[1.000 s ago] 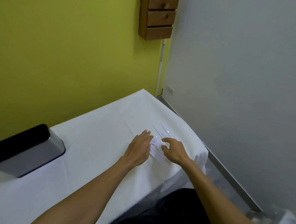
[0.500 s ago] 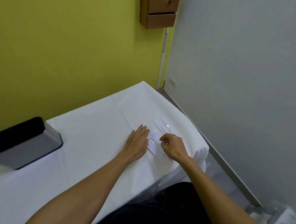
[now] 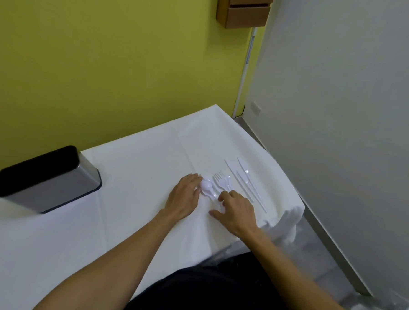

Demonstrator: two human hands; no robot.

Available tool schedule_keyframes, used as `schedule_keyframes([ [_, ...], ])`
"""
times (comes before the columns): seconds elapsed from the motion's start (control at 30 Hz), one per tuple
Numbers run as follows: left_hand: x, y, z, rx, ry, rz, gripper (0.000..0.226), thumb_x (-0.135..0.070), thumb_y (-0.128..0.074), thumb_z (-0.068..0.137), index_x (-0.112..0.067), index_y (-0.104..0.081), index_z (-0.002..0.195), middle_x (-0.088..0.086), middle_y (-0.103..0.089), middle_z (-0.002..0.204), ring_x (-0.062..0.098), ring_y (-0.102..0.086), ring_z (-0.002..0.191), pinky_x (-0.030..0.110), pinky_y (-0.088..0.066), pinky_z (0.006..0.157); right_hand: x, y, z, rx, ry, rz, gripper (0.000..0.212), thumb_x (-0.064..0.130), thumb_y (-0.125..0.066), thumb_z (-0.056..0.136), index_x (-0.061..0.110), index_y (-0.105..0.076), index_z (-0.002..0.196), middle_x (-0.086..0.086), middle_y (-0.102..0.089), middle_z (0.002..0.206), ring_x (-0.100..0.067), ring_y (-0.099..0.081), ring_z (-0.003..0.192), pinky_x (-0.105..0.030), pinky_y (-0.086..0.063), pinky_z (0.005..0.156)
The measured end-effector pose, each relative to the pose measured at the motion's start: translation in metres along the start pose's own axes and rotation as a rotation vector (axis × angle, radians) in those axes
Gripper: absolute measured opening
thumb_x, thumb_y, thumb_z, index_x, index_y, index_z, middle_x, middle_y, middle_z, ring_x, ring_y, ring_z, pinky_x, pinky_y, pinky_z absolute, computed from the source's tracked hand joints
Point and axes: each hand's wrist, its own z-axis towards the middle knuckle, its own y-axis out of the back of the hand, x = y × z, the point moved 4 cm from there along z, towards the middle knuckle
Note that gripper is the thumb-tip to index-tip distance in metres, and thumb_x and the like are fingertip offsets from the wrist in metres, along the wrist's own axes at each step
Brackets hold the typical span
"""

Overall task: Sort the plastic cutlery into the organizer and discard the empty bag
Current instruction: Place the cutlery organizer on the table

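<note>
White plastic cutlery lies spread on the white table (image 3: 132, 165) near its right end. A spoon (image 3: 206, 186) is on the left, forks (image 3: 219, 179) are in the middle, and long knives (image 3: 244, 180) are on the right. My left hand (image 3: 184, 199) rests flat on the cloth, its fingertips against the spoon's bowl. My right hand (image 3: 237, 211) hovers low with curled fingertips touching the handles of the spoon and forks; its thumb is spread on the cloth. Neither hand has lifted a piece. A silver container with a black top (image 3: 55, 185), possibly the organizer, stands at the far left.
Yellow wall behind the table, grey wall to the right. A small wooden drawer unit (image 3: 244, 12) hangs at the corner. Crumpled clear plastic (image 3: 375, 308) shows on the floor at the lower right. The table's right edge drops off just past the knives.
The view has shifted downward. My right hand has slid back toward me along the handles, uncovering the forks and spoon. My left hand has stayed beside the spoon.
</note>
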Motion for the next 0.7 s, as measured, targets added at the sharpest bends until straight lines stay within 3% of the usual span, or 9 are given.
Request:
schedule_keyframes([
  [0.17, 0.008, 0.007, -0.009, -0.103, 0.07, -0.027, 0.037, -0.012, -0.05, 0.1, -0.013, -0.059, 0.136, 0.005, -0.062, 0.134, 0.022, -0.047, 0.13, 0.028, -0.04, 0.103, 0.005, -0.002, 0.002, 0.011, -0.05, -0.012, 0.033, 0.041, -0.056, 0.096, 0.016, -0.052, 0.117, -0.004, -0.061, 0.113, -0.026, -0.062, 0.089, -0.036, -0.052, 0.077],
  [0.3, 0.004, 0.005, -0.008, -0.12, 0.141, -0.11, 0.033, -0.014, -0.05, 0.1, -0.011, -0.063, 0.131, 0.008, -0.066, 0.124, 0.027, -0.054, 0.117, 0.031, -0.043, 0.096, 0.006, 0.002, 0.005, 0.01, -0.076, -0.07, 0.024, 0.033, -0.05, 0.096, 0.014, -0.057, 0.107, -0.005, -0.062, 0.105, -0.028, -0.061, 0.084, -0.037, -0.051, 0.074],
  [0.53, -0.002, -0.001, -0.004, -0.078, 0.191, -0.209, 0.028, -0.017, -0.056, 0.098, -0.011, -0.066, 0.123, 0.009, -0.065, 0.113, 0.025, -0.06, 0.107, 0.033, -0.048, 0.095, 0.005, 0.003, 0.008, 0.006, -0.073, -0.086, 0.025, 0.039, -0.055, 0.094, 0.017, -0.061, 0.104, -0.002, -0.064, 0.103, -0.024, -0.063, 0.085, -0.034, -0.052, 0.074],
  [0.7, -0.001, 0.008, -0.003, -0.079, 0.24, -0.246, 0.035, -0.019, -0.058, 0.098, -0.012, -0.061, 0.133, 0.007, -0.064, 0.121, 0.021, -0.06, 0.112, 0.03, -0.047, 0.099, 0.013, 0.007, 0.009, -0.019, -0.063, -0.05, 0.037, 0.046, -0.062, 0.091, 0.019, -0.059, 0.115, -0.001, -0.062, 0.109, -0.023, -0.064, 0.09, -0.034, -0.053, 0.074],
])
